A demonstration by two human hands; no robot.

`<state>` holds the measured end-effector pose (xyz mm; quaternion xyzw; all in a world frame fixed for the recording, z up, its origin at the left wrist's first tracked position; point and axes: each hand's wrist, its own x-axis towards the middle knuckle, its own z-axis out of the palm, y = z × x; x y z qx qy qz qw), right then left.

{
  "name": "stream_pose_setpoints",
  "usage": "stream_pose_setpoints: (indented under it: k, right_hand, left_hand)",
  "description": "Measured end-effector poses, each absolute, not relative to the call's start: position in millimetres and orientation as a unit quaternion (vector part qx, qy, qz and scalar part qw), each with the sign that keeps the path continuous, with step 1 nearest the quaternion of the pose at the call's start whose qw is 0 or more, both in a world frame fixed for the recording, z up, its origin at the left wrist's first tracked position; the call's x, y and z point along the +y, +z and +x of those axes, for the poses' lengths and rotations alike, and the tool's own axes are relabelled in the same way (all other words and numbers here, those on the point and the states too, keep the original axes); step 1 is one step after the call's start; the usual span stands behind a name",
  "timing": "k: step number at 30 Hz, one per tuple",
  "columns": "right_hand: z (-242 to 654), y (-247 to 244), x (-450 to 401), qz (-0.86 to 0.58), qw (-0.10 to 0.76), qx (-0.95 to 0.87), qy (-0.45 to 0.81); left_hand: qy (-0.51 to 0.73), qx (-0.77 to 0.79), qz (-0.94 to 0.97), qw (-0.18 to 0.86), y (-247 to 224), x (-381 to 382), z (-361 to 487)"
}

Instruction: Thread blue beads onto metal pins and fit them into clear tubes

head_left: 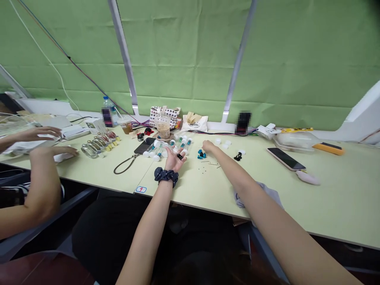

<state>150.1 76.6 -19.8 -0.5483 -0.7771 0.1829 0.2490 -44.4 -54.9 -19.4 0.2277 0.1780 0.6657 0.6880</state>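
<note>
The left hand was turned palm up above the bench, with a dark dotted hair band around its wrist. Its fingers were apart, and a small black piece lay against them. The right hand was close to the bench, just beside a small group of blue pieces. Its fingers were curled in, but their tips were small and partly hidden, so I cannot tell if they were closed on something.

Behind and beside the left hand there lay many clear tubes with white caps, some with blue inside. A dark phone was next to them, and its strap made a loop on the bench. Thin pins lay in front of the right hand. To its right was a black part, near some loose white caps. Farther right, another phone lay flat. At the far left, another person's hands were over white papers, near a row of clear glass-like items.
</note>
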Motion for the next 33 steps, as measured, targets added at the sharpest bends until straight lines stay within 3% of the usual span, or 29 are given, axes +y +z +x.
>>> stream_pose_setpoints:
  k: [6,15,23,27,33]
  right_hand:
    - [140,3,61,-0.538,0.285,-0.773,0.178]
    - [104,24,7,-0.283,0.295,-0.853,0.325]
    - [76,20,-1,-0.335,0.427,-0.756,0.366]
    - [78,25,-8,-0.272,0.424,-0.74,0.446]
    - [90,27,-14,-0.265,0.409,-0.801,0.347]
  left_hand:
    - [0.657,0.171,0.24,0.694,-28,-49,-44]
    - [0.67,0.15,0.248,0.683,-29,-48,-42]
    - [0.698,0.206,0.234,0.645,-27,-51,-42]
    - [0.717,0.195,0.208,0.636,-26,-49,-44]
    - [0.738,0.179,0.184,0.624,-23,-50,-46]
